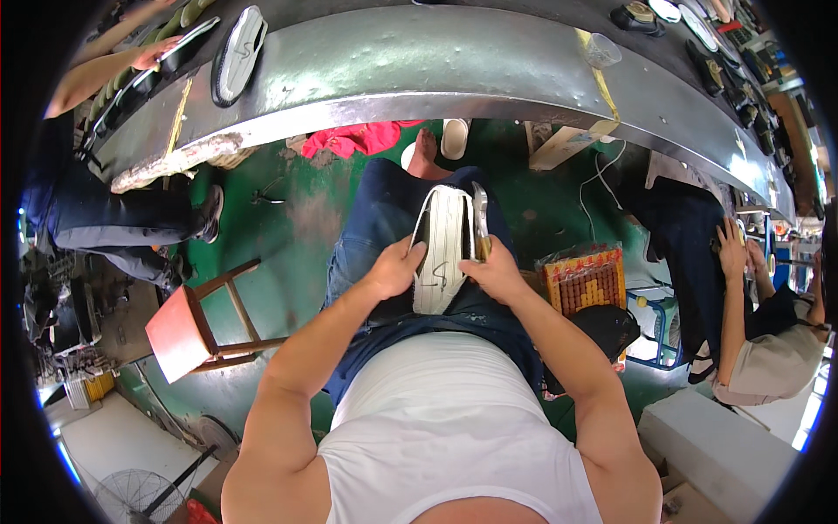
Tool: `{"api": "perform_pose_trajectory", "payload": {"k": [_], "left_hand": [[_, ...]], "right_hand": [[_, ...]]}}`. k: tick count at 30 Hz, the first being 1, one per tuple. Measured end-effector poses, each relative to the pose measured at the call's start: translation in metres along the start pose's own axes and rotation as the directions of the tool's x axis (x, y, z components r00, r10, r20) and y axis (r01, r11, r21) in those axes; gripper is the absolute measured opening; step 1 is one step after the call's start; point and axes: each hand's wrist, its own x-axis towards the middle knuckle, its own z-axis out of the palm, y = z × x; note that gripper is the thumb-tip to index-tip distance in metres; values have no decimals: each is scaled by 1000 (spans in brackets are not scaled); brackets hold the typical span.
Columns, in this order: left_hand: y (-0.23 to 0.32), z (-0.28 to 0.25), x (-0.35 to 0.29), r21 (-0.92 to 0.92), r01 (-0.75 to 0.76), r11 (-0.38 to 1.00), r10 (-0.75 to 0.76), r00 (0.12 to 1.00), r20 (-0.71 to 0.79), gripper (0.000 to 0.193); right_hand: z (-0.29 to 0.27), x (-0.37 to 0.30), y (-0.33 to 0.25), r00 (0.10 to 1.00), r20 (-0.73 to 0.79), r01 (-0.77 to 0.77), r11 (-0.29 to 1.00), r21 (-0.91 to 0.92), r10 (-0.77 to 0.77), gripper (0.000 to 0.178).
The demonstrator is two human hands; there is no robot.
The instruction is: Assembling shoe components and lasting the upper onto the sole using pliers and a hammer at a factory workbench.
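A shoe [444, 249], its pale bottom facing up and its edge dark, lies lengthwise over my lap between both hands. A dark handwritten mark is on its near end. My left hand [394, 269] is closed on the shoe's left edge, thumb on the rim. My right hand [496, 271] is closed at the right edge, its thumb against the shoe. That same hand also holds a metal hand tool [480, 214], which points away from me along the shoe's right side. Its exact kind is unclear, and my fingers hide its lower part.
A metal-topped bench [419, 65] crosses in front, with another shoe [240, 54] and a clear plastic cup [601, 51] on it. A stool [185, 334] stands left; a beaded seat cover [587, 284] is right. Co-workers [122, 214] [768, 358] sit on both sides.
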Motion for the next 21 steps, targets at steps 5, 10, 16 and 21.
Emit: {"api": "perform_pose_trajectory", "payload": {"k": [5, 10, 16, 21], "left_hand": [[16, -5, -9, -330, 29, 943, 79, 948, 307, 77], [7, 18, -23, -103, -110, 989, 130, 969, 210, 108], [-20, 26, -17, 3, -84, 996, 82, 980, 181, 103], [-22, 35, -11, -693, 54, 719, 56, 989, 136, 81]], "right_hand": [[-46, -15, 4, 986, 165, 7, 974, -224, 31, 43], [-72, -51, -56, 893, 399, 121, 743, -658, 208, 35], [-59, -40, -64, 816, 552, 574, 337, -746, -170, 31], [-49, -31, -64, 759, 649, 610, 397, -686, -45, 22]]}}
